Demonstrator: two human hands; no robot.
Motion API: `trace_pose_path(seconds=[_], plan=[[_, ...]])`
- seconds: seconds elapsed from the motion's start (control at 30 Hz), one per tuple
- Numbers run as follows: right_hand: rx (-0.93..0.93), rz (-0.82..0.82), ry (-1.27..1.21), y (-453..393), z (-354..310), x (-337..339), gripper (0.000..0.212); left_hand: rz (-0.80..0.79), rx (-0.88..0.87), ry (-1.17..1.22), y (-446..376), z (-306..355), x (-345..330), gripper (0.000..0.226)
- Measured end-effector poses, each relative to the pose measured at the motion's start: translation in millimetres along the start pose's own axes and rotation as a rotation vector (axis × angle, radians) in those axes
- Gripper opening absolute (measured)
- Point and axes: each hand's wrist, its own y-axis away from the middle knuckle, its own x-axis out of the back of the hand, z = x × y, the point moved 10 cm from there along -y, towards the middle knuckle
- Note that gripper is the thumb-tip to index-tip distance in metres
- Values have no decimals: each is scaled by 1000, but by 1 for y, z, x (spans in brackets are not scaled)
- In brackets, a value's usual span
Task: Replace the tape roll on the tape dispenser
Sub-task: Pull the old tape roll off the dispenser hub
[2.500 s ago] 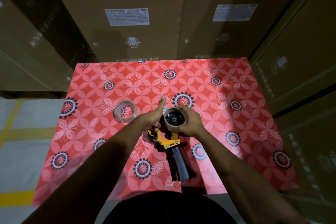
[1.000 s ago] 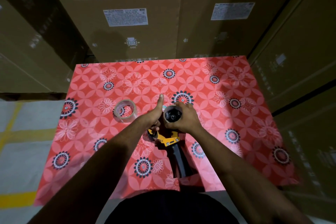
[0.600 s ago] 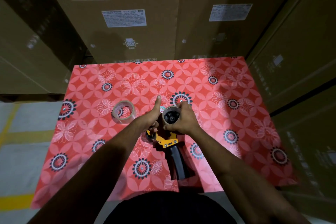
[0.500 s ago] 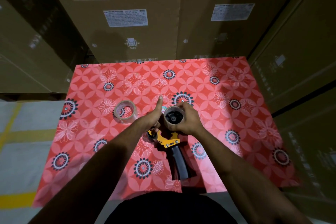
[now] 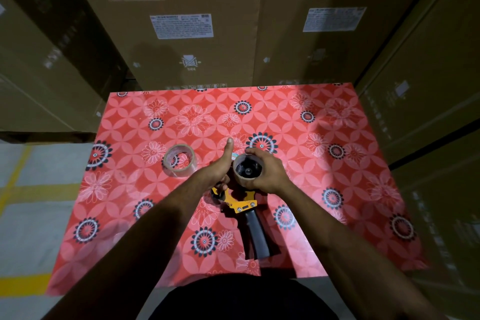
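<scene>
Here the fingers (image 5: pixel 253 151) of the right hand (image 5: pixel 268 173) curl around the rim of a brown cardboard core (image 5: pixel 247 169), which sits upright on the black hub of the tape dispenser (image 5: pixel 240 201), its open end facing up toward the camera. The grip is closed on that ring from the right and far side. The left hand (image 5: pixel 217 173) lies just beside it, thumb stretched out away from the body across the worktop (image 5: pixel 324 117), its other fingers folded down onto the yellow frame near the dispenser's front end; whether they clamp the frame or only press on it cannot be told.

The dispenser lies flat, its long axis running from the core toward the person, with the black handle (image 5: pixel 255 236) pointing back at the body. So the core's axis stands vertical, and the way off the hub is, I judge, straight up toward the camera, with the left hand pinning the frame down.

The fresh clear tape roll (image 5: pixel 179 161) lies flat on the red flowered cover to the left of both hands, apart from them and nearer the left one. That hand looks best placed to fetch it once the core is off.
</scene>
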Motion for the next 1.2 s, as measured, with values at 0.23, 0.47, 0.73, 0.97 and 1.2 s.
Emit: trace_pose_path(seconds=[0.23, 0.47, 0.73, 0.97, 1.2], plan=[[-101, 51, 40, -2, 11, -3, 96, 53, 6, 16, -6, -7, 6, 122], [-26, -8, 22, 0, 4, -9, 105, 31, -41, 36, -7, -2, 3, 120], [33, -2, -51, 0, 3, -1, 84, -1, 20, 7, 1, -3, 0, 100], [-112, 30, -57, 0, 13, -5, 108, 14, 21, -63, 2, 0, -1, 106], [-36, -22, -24, -6, 9, -8, 93, 15, 15, -74, 3, 2, 1, 98]])
